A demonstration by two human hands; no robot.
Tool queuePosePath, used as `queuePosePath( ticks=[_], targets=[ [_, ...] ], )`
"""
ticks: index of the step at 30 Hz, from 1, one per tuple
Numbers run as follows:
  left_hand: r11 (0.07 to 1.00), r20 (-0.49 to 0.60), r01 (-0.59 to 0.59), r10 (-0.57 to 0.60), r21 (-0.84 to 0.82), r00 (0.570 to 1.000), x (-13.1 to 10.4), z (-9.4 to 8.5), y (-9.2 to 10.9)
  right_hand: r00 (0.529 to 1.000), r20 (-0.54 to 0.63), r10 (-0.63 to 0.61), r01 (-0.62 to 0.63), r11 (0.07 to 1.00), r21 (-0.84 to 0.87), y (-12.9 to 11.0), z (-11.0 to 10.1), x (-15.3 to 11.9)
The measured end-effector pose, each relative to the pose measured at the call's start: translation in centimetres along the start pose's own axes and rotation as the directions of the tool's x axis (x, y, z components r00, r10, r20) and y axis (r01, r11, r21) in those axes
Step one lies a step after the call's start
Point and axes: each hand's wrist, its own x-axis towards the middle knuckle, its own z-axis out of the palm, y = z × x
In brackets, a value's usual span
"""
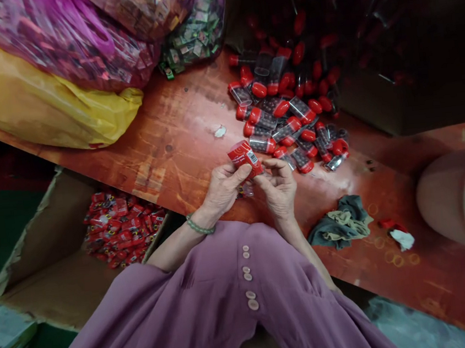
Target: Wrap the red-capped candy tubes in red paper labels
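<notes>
A red printed wrapper (243, 155) with a white barcode label is between my two hands, above the table's near edge. My left hand (222, 189), below a green bead bracelet (200, 226), grips it with the thumb across its face. My right hand (281, 190) is closed with bent fingers at the wrapper's lower right edge. Something clear and shiny (245, 190) shows below the wrapper, too small to make out. Just beyond my right hand lies a pile of clear tubes with red caps (268, 119), many holding small dark balls.
Left below the table, an open cardboard box (40, 283) holds many red packets (124, 227). Yellow (42, 100) and purple (89, 39) plastic bags lie at upper left. At right are a cloth (341, 222), rubber bands (397, 259) and a red-lidded tub (442, 196).
</notes>
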Motion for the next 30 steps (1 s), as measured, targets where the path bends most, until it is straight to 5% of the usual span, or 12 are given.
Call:
queuePosePath(
  ticks=[5, 15, 20, 23, 27, 30],
  targets=[
    [0.991, 0.008, 0.077, -0.079, 0.111, 0.997, -0.5, -0.4, -0.4, 0.996, 0.062, -0.066, 0.070, 0.995, -0.065, 0.3, -1.0, 0.9],
    [0.981, 0.059, 0.019, -0.031, 0.192, 0.998, -1.5, -1.0, -0.7, 0.985, 0.145, 0.094, -0.108, 0.990, 0.091, 1.3, -0.8, 0.6],
    [0.957, 0.004, 0.008, -0.010, 0.291, 1.000, -4.0, -2.4, 1.1, 0.934, 0.326, 0.144, -0.174, 0.982, 0.066, 0.7, 1.0, -0.9],
    [0.883, -0.143, -0.021, 0.099, 0.468, 0.985, -7.4, -4.4, 3.6, 0.879, 0.471, 0.080, -0.042, 0.995, -0.090, 0.2, 0.2, -1.6],
    [0.607, -0.439, 0.182, 0.306, 0.774, 0.845, -13.6, -8.9, 8.5, 0.895, 0.443, -0.059, 0.279, 0.848, -0.451, 0.2, -3.6, -1.9],
    [0.105, -0.519, 0.520, 0.365, 0.848, 0.773, -17.4, -12.0, 11.8, 0.861, 0.505, -0.065, 0.416, 0.661, -0.625, 1.0, -5.9, -2.1]
  ],
)
